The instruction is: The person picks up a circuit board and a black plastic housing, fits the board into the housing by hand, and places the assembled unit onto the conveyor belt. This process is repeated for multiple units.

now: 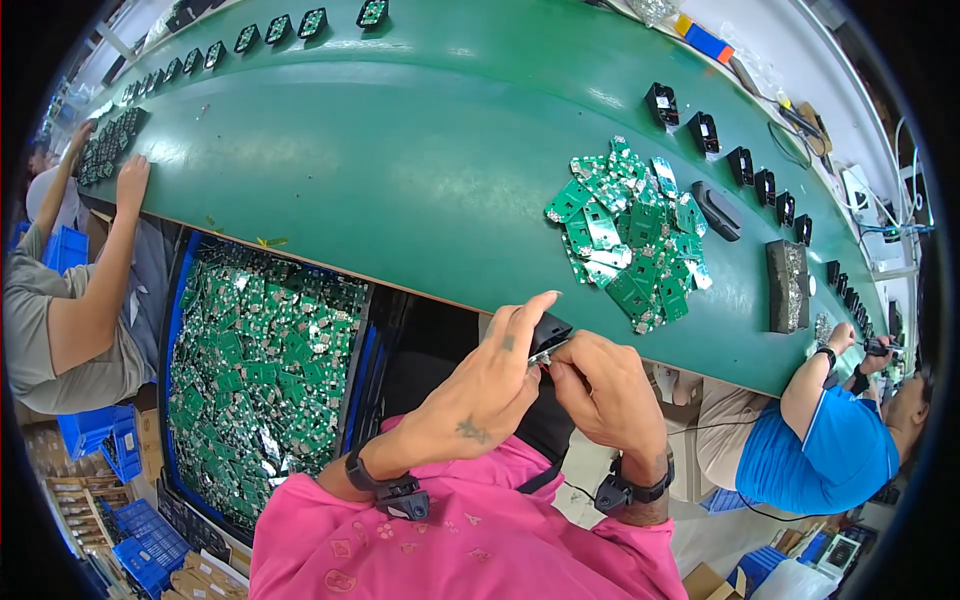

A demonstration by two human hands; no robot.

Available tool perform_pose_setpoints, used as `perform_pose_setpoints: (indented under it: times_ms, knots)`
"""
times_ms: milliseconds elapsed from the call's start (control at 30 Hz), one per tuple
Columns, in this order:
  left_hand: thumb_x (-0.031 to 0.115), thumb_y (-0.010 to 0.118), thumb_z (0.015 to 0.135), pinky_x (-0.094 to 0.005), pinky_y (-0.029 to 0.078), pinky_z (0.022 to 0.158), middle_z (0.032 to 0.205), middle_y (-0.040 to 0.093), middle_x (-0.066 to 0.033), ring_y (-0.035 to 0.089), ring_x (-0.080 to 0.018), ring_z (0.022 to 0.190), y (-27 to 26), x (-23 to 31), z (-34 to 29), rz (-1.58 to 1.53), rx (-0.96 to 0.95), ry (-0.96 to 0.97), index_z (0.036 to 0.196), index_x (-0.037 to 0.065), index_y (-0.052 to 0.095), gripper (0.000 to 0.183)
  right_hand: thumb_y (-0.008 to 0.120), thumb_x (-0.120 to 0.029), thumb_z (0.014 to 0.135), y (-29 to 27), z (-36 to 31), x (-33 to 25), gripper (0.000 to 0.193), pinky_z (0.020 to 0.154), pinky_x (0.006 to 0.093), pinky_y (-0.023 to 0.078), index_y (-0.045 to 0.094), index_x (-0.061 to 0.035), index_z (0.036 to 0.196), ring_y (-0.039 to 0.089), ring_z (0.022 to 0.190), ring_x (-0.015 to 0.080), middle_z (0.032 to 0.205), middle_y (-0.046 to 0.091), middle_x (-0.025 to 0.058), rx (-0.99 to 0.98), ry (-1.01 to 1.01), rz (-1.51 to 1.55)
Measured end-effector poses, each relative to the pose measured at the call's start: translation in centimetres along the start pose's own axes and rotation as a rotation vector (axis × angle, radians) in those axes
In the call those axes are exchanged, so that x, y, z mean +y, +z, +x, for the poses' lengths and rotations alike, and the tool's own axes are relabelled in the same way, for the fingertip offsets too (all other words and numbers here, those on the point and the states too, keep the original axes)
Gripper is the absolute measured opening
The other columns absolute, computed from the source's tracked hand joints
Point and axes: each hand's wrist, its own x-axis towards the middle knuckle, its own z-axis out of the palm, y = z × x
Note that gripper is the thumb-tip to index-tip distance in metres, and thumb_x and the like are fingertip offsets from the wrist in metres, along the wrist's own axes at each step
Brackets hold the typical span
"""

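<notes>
Long green conveyor table (400, 150) curves across the view; a pile of green circuit boards (632, 230) lies on it, up and to the right of the grip. A row of black housings (740, 165) stands further beyond the pile. A bin of boards (260, 370) sits down and to the left of the grip, under the table edge.

Both hands meet over the person's lap, just short of the table edge. Left hand (490, 385): fingers closed on a black housing (548, 332), index finger stretched out straight above it. Right hand (605, 390): thumb and fingertips pinched together on a small pale part at the housing's lower edge; what it is cannot be told. Both wrists carry black bands and bend inward toward each other.

Risks, judged: the pinch is small, so the part may slip and fall into the lap. Forced in crooked, it may jam or bend.
</notes>
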Motion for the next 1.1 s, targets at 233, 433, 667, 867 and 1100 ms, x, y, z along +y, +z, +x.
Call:
perform_pose_setpoints:
  times_ms: [233,433,667,867,1100]
  knots:
    - [-0.002,0.046,0.09,-0.051,0.042,0.097,0.131,0.036,-0.0351,0.047,-0.0531,0.111,0.4,0.0,0.0,0.021,0.029,-0.001,0.149,-0.002,0.016,0.065,0.063,0.0,0.08,1.1,-0.2,-0.2,0.007,0.054,0.0402,0.042,0.057,-0.0016,0.083,0.057,0.061,0.0303,0.072,0.057,0.011,0.102,-0.001,-0.041]
    - [-0.003,0.048,0.089,-0.0531,0.046,0.09,0.129,0.036,-0.0364,0.05,-0.0551,0.104,0.7,-0.2,-0.3,0.033,0.07,-0.045,0.146,-0.003,0.02,0.063,0.063,0.0,0.083,1.4,-0.2,-0.2,0.007,0.057,0.042,0.046,0.057,-0.0017,0.087,0.06,0.067,0.0325,0.077,0.058,0.0124,0.069,-0.013,-0.063]
    - [-0.004,0.049,0.087,-0.0536,0.045,0.09,0.128,0.035,-0.037,0.05,-0.0561,0.103,1.5,-0.9,-0.6,0.038,0.124,-0.075,0.146,-0.003,0.021,0.065,0.062,0.001,0.086,2.5,-0.4,-0.3,0.004,0.061,0.0424,0.047,0.059,-0.0008,0.089,0.061,0.073,0.035,0.078,0.059,0.0135,0.068,0.057,-0.094]
    - [-0.002,0.048,0.092,-0.0388,0.046,0.098,0.13,0.044,-0.0213,0.052,-0.0306,0.117,2.0,-3.2,-1.1,-0.165,0.238,-0.074,0.146,0.0,0.025,0.059,0.065,-0.004,0.087,3.5,-0.3,0.3,0.009,0.059,0.0348,0.048,0.062,0.0011,0.093,0.062,0.066,0.0275,0.076,0.062,0.0135,0.228,0.128,0.029]
    - [0.005,0.054,0.086,-0.0381,0.042,0.099,0.132,0.043,-0.0213,0.05,-0.0293,0.116,0.9,-2.8,-1.9,-0.45,0.071,-0.176,0.145,0.005,0.026,0.066,0.063,-0.007,0.094,4.2,-1.9,1.5,0.012,0.05,0.0245,0.044,0.062,0.0041,0.091,0.056,0.054,0.008,0.066,0.061,0.0054,0.302,0.152,0.053]
